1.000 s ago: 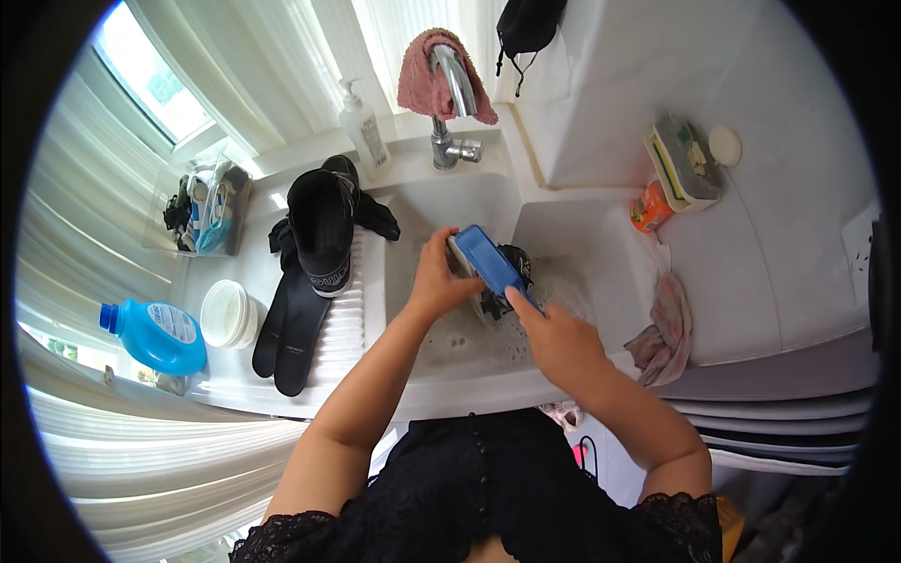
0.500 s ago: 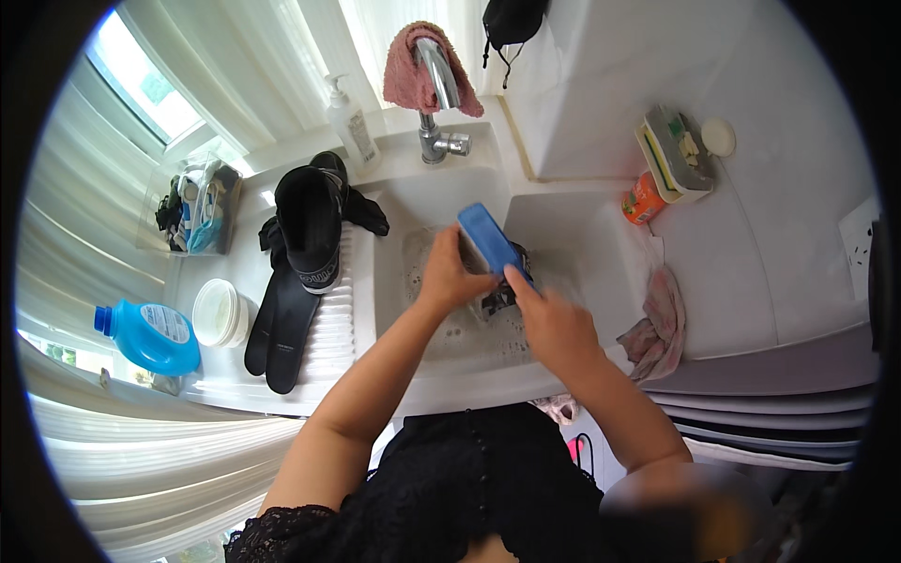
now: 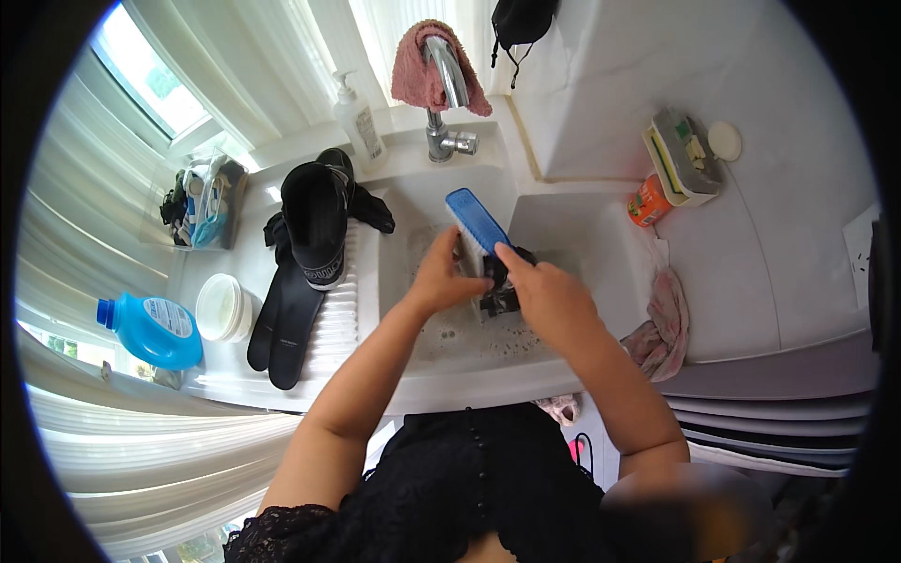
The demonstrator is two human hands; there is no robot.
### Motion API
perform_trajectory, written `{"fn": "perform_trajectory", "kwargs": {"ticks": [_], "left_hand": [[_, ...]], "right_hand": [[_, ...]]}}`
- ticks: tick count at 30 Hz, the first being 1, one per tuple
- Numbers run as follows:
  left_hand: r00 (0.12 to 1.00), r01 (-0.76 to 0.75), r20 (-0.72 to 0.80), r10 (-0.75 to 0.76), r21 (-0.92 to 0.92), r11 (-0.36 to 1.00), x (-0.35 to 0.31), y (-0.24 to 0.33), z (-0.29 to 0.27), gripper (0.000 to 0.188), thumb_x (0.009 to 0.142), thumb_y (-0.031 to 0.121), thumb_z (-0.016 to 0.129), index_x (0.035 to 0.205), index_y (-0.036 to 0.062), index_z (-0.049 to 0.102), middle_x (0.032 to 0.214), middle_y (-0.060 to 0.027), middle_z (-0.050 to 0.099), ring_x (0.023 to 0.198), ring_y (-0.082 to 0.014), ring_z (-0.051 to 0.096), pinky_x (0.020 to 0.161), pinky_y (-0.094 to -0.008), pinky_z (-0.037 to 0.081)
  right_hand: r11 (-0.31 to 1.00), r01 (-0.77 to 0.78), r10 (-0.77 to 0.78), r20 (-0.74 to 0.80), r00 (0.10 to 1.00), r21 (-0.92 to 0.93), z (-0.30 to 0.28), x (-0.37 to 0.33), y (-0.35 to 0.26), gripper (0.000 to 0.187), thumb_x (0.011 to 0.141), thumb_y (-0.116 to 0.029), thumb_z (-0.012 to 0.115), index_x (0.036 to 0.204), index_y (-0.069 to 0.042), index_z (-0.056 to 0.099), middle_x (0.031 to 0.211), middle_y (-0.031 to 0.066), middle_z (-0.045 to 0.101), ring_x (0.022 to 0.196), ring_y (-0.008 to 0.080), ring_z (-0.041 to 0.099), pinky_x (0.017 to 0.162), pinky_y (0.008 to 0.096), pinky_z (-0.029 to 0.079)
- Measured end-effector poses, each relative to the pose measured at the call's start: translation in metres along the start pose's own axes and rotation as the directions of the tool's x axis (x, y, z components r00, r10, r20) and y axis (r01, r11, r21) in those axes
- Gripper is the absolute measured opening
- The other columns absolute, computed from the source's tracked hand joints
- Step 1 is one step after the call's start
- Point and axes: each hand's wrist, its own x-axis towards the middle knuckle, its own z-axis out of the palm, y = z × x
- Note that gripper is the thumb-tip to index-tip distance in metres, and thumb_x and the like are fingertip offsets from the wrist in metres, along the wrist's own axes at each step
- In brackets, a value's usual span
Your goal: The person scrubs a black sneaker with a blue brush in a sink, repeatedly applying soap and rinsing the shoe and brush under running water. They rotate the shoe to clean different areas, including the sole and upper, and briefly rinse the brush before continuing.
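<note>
Over the sink basin (image 3: 563,361), my right hand (image 3: 552,302) is closed round the handle end of a blue scrubbing brush (image 3: 476,221) with pale bristles. Below the brush is a black shoe (image 3: 504,302), mostly covered by the brush and my hands. My left hand (image 3: 439,279) grips the shoe's left side, thumb toward me and fingers on the far side. Shallow, sudsy water lies under both hands. On the ribbed washboard to the left stands another black shoe (image 3: 314,211), with two black insoles (image 3: 293,338) beside it.
A chrome faucet (image 3: 453,84) draped with a pink cloth (image 3: 413,75) rises behind the basin. Leftward stand a pump bottle (image 3: 357,122), a white tub (image 3: 221,310), a blue detergent jug (image 3: 155,333) and a clear bin (image 3: 202,202). A wet rag (image 3: 664,324) hangs over the right rim.
The brush has shifted slightly left and away from me along the shoe, with my right hand following. My left hand keeps its grip. The whole view has shifted a little.
</note>
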Motion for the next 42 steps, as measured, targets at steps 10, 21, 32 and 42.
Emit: {"fn": "perform_trajectory", "kwargs": {"ticks": [10, 21, 32, 42], "left_hand": [[0.995, 0.096, 0.017, -0.095, -0.249, 0.964, -0.026, -0.035, -0.034, 0.092, 0.060, 0.005, 0.078, 0.139, 0.0038, 0.031, 0.122, -0.0164, 0.054, 0.113, -0.0264, 0.054, 0.098, -0.0347, 0.043], [0.997, 0.076, 0.023, -0.073, -0.372, 0.925, -0.027, -0.018, -0.051, 0.060, 0.060, -0.008, 0.064, 0.118, 0.0004, 0.054, 0.105, -0.0089, 0.062, 0.098, -0.0184, 0.060, 0.089, -0.0289, 0.046], [0.989, -0.147, 0.029, 0.146, 0.042, 0.988, -0.021, -0.029, -0.055, 0.065, 0.054, -0.009, 0.060, 0.118, 0.0040, 0.057, 0.114, -0.0103, 0.054, 0.109, -0.0237, 0.053, 0.096, -0.0295, 0.040], [0.999, 0.002, 0.032, 0.004, -0.179, 0.984, -0.023, -0.028, -0.061, 0.057, 0.057, -0.015, 0.052, 0.111, 0.0028, 0.053, 0.100, -0.0080, 0.058, 0.098, -0.0182, 0.055, 0.090, -0.0262, 0.041]], "right_hand": [[0.934, -0.209, 0.317, 0.404, 0.858, -0.290, 0.127, 0.018, 0.171, 0.037, 0.094, -0.022, 0.050, 0.131, -0.019, 0.055, 0.101, 0.0188, 0.066, 0.087, 0.0353, 0.063, 0.078, 0.0405, 0.050], [0.949, 0.025, -0.078, 0.158, 0.984, 0.314, 0.007, -0.027, 0.028, 0.043, 0.093, -0.020, 0.053, 0.136, -0.024, 0.049, 0.082, 0.0184, 0.062, 0.068, 0.0344, 0.060, 0.065, 0.0411, 0.048], [0.843, 0.211, -0.207, -0.064, 0.976, 0.494, 0.040, -0.033, 0.009, 0.044, 0.092, -0.016, 0.054, 0.135, -0.017, 0.049, 0.074, 0.0188, 0.060, 0.066, 0.0344, 0.059, 0.062, 0.0422, 0.046], [0.868, 0.067, -0.094, 0.031, 0.995, 0.491, 0.052, -0.032, 0.004, 0.045, 0.092, -0.015, 0.054, 0.136, -0.019, 0.048, 0.074, 0.0187, 0.061, 0.065, 0.0351, 0.059, 0.062, 0.0417, 0.047]]}}
